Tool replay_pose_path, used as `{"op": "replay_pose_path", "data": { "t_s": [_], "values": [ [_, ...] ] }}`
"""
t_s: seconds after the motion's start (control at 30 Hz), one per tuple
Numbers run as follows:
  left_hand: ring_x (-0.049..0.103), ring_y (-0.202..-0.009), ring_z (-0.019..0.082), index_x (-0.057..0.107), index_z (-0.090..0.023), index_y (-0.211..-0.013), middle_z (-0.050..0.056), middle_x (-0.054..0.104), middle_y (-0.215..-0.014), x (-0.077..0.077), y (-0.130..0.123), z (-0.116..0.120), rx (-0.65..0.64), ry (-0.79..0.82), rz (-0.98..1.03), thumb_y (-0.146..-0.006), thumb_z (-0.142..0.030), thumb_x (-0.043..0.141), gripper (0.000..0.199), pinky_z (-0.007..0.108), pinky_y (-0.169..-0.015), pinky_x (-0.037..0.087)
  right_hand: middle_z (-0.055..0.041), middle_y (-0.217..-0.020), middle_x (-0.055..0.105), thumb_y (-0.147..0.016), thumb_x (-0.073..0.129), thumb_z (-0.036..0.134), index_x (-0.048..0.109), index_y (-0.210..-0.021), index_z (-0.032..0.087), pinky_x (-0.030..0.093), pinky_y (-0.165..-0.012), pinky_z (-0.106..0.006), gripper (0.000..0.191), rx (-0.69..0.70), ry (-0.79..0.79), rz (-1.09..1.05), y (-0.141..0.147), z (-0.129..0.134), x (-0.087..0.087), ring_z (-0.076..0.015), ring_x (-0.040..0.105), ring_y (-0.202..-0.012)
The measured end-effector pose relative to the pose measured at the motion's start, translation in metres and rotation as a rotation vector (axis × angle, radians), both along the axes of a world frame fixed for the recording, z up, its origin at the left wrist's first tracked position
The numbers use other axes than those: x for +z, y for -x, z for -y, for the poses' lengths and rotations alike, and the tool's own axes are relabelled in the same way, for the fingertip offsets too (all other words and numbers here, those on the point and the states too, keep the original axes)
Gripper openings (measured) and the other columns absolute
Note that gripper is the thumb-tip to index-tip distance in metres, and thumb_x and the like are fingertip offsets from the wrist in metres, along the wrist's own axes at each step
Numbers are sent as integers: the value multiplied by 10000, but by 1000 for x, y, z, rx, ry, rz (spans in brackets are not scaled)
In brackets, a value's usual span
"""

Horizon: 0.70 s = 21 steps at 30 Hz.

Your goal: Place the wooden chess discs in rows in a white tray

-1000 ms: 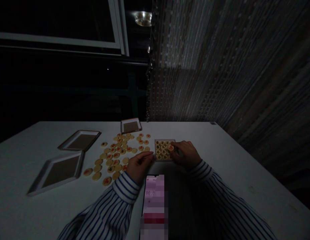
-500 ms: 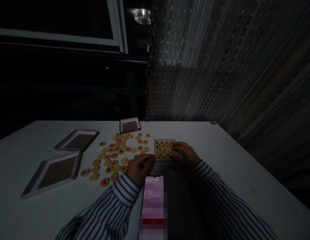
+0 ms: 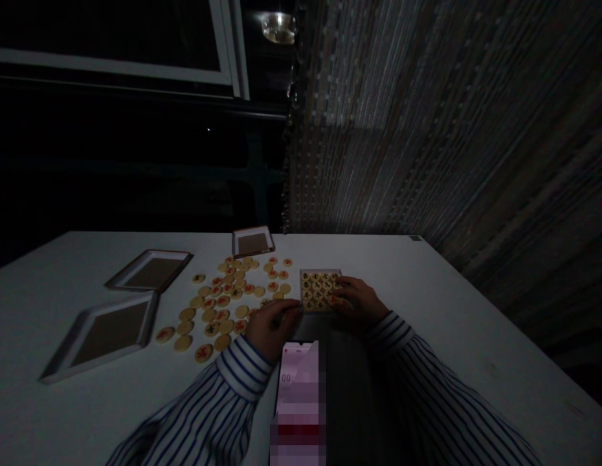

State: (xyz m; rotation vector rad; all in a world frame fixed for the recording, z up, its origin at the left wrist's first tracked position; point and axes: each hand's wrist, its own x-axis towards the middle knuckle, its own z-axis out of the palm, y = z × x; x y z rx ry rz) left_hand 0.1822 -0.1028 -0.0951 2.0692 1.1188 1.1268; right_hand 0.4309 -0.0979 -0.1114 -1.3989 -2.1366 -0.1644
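A small shallow box (image 3: 320, 271) holds rows of round wooden Chinese chess pieces (image 3: 318, 285), mostly with black characters. My left hand (image 3: 272, 327) is closed, thumb and finger at the box's near left corner. At its right side, my right hand (image 3: 360, 303) holds a Chinese chess piece with a red character (image 3: 333, 301) over the near right part of the box. The fingers partly cover that piece and the pieces under it. Many loose pieces (image 3: 223, 301), some with red or black characters, some blank side up, lie scattered left of the box.
Two open box parts (image 3: 153, 336) (image 3: 184, 259) lie at the left, and a smaller one (image 3: 252, 254) stands at the far edge. A phone (image 3: 296, 369) with a lit screen lies in front of me. Behind the white table (image 3: 451, 362) hangs a string curtain (image 3: 359, 162).
My right hand's fingers have moved slightly toward me, and the red-character piece has shifted nearer the box's front edge. My left hand stays at the corner.
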Motion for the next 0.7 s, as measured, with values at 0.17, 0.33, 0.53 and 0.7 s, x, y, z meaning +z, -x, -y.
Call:
{"op": "replay_pose_path", "data": {
  "t_s": [0.17, 0.33, 0.53, 0.7],
  "values": [
    [625, -798, 172, 651, -176, -884, 63, 674, -846, 1, 0, 0, 4, -1, 0, -771, -298, 509, 218, 320, -736, 508, -122, -1094, 588, -698, 605, 392, 668, -890, 208, 468, -791, -394, 273, 21, 23, 21, -3, 0, 0, -245, 557, -979],
    [625, -791, 170, 650, -176, -875, 62, 674, -843, 2, 0, 0, 6, -12, 5, -769, -301, 513, 214, 315, -725, 512, -104, -1103, 587, -709, 593, 399, 659, -891, 229, 465, -793, -390, 257, 15, 36, 32, -3, -1, -1, -232, 553, -984],
    [624, -797, 170, 652, -175, -869, 62, 676, -839, 4, -1, 2, 4, -18, 2, -769, -294, 511, 209, 318, -739, 508, -104, -1109, 580, -684, 615, 394, 655, -881, 230, 459, -798, -390, 259, 8, 13, 34, -2, 0, -3, -233, 545, -993],
    [625, -790, 167, 650, -179, -870, 57, 676, -836, 4, -1, 2, 2, -8, 6, -767, -292, 512, 206, 307, -728, 511, -97, -1105, 581, -713, 582, 379, 664, -846, 231, 456, -799, -383, 215, -19, 50, 21, 0, 0, -3, -228, 547, -983]
  ]
}}
